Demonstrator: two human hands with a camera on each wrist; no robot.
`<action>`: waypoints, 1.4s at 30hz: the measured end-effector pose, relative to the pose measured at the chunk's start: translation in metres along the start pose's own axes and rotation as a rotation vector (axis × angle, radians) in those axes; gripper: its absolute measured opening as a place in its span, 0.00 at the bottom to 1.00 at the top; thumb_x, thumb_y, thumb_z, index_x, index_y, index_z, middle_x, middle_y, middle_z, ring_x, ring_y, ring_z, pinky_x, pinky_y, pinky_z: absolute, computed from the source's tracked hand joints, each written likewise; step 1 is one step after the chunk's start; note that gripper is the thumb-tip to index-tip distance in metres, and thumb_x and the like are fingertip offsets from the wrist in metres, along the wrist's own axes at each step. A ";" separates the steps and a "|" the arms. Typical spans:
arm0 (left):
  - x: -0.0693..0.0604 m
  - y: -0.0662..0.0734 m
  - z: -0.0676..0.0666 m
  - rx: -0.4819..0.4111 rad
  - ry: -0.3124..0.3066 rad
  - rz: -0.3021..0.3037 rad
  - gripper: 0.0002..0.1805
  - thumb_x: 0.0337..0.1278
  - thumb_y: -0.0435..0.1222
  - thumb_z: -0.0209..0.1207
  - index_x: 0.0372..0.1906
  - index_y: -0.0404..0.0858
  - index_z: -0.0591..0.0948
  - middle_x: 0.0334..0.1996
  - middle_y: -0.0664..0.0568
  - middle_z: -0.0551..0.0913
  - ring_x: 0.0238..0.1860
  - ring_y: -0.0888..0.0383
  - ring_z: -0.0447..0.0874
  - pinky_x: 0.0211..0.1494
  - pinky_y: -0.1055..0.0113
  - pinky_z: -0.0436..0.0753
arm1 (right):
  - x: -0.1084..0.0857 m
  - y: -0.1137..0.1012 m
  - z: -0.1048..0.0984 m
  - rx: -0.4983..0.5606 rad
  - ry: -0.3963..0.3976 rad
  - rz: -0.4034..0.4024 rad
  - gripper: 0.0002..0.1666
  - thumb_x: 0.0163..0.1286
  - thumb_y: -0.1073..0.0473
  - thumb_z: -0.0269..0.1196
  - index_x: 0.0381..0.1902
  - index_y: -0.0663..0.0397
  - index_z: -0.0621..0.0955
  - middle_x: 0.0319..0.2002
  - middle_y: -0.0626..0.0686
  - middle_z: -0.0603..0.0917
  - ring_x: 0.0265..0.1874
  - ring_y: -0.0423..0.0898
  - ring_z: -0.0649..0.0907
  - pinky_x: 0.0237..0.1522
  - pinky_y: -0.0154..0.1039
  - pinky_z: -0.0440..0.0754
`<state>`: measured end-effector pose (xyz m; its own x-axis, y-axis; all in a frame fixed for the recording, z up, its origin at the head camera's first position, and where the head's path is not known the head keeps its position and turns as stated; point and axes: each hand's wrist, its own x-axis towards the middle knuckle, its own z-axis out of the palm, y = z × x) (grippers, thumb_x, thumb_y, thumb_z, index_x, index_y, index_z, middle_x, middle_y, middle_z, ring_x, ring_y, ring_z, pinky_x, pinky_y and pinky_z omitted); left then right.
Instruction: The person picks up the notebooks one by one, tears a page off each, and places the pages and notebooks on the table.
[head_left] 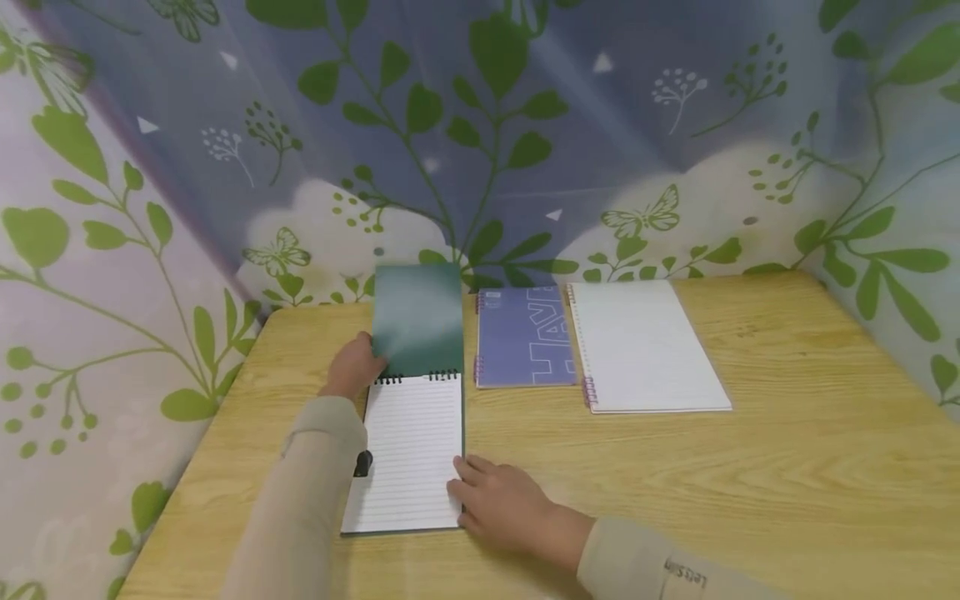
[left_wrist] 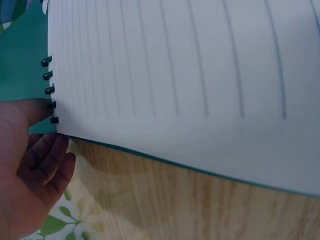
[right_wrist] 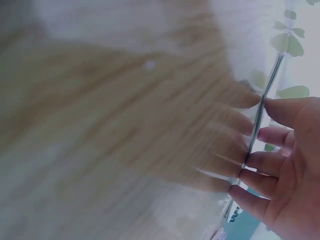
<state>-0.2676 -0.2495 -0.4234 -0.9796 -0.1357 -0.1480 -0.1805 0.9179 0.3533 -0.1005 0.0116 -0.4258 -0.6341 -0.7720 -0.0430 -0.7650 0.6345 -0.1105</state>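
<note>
Free to pass across the right of the tabletop (head_left: 810,450). Blocked at the far edge by the patterned backdrop (head_left: 517,192); narrow between green notebook (head_left: 416,442) and blue notebook (head_left: 521,337).

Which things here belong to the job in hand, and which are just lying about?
In the job:
open green-covered notebook
left hand, by its black rings
right hand, touching its right edge

Just lying about:
purple notebook
white-faced spiral notebook, right of the purple one
</note>
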 end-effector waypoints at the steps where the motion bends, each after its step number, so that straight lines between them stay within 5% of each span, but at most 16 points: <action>1: 0.000 0.000 0.001 0.007 -0.008 0.001 0.30 0.62 0.40 0.52 0.62 0.25 0.62 0.58 0.31 0.70 0.57 0.39 0.71 0.58 0.49 0.72 | 0.000 0.000 0.000 -0.010 -0.001 -0.004 0.18 0.68 0.48 0.53 0.53 0.46 0.74 0.63 0.53 0.71 0.63 0.48 0.71 0.55 0.41 0.76; 10: -0.004 0.000 0.007 -0.022 -0.008 0.020 0.32 0.61 0.41 0.52 0.64 0.27 0.60 0.61 0.30 0.62 0.59 0.36 0.67 0.60 0.46 0.69 | 0.003 -0.001 -0.004 -0.059 -0.022 -0.028 0.27 0.64 0.36 0.53 0.54 0.45 0.73 0.57 0.50 0.72 0.55 0.46 0.73 0.44 0.39 0.79; 17: -0.007 -0.003 0.008 -0.003 0.001 0.028 0.27 0.62 0.41 0.50 0.62 0.30 0.65 0.59 0.33 0.64 0.56 0.39 0.69 0.59 0.47 0.71 | 0.007 0.000 0.000 -0.098 0.029 -0.097 0.29 0.62 0.35 0.54 0.51 0.49 0.72 0.57 0.48 0.71 0.59 0.44 0.69 0.54 0.39 0.75; 26: -0.011 -0.011 0.004 0.063 -0.028 0.154 0.22 0.65 0.39 0.46 0.59 0.32 0.70 0.52 0.37 0.74 0.51 0.43 0.75 0.52 0.50 0.75 | 0.009 0.001 0.000 -0.123 0.050 -0.129 0.26 0.63 0.39 0.56 0.49 0.50 0.73 0.53 0.48 0.73 0.54 0.43 0.73 0.51 0.37 0.76; 31: -0.028 -0.017 -0.008 0.044 -0.034 0.234 0.21 0.66 0.40 0.45 0.59 0.34 0.70 0.54 0.40 0.76 0.53 0.44 0.76 0.52 0.50 0.76 | 0.012 -0.002 -0.002 -0.133 0.069 -0.141 0.18 0.67 0.43 0.52 0.45 0.49 0.75 0.48 0.47 0.77 0.50 0.43 0.76 0.49 0.37 0.77; 38: -0.065 -0.015 -0.018 0.050 -0.022 0.368 0.18 0.65 0.40 0.48 0.55 0.35 0.75 0.51 0.42 0.80 0.51 0.45 0.78 0.53 0.50 0.75 | 0.016 -0.003 -0.001 -0.179 0.316 -0.217 0.08 0.66 0.54 0.54 0.27 0.45 0.77 0.28 0.41 0.82 0.30 0.37 0.80 0.28 0.29 0.75; 42: -0.082 -0.008 -0.022 0.080 -0.001 0.465 0.18 0.65 0.41 0.50 0.53 0.36 0.77 0.49 0.44 0.81 0.50 0.47 0.80 0.53 0.51 0.76 | 0.020 -0.003 -0.001 -0.186 0.395 -0.198 0.08 0.65 0.55 0.56 0.26 0.45 0.78 0.25 0.40 0.80 0.26 0.36 0.78 0.26 0.28 0.74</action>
<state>-0.1879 -0.2539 -0.3940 -0.9549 0.2969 0.0081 0.2847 0.9072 0.3097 -0.1112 -0.0062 -0.4252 -0.4404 -0.8286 0.3455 -0.8599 0.5000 0.1031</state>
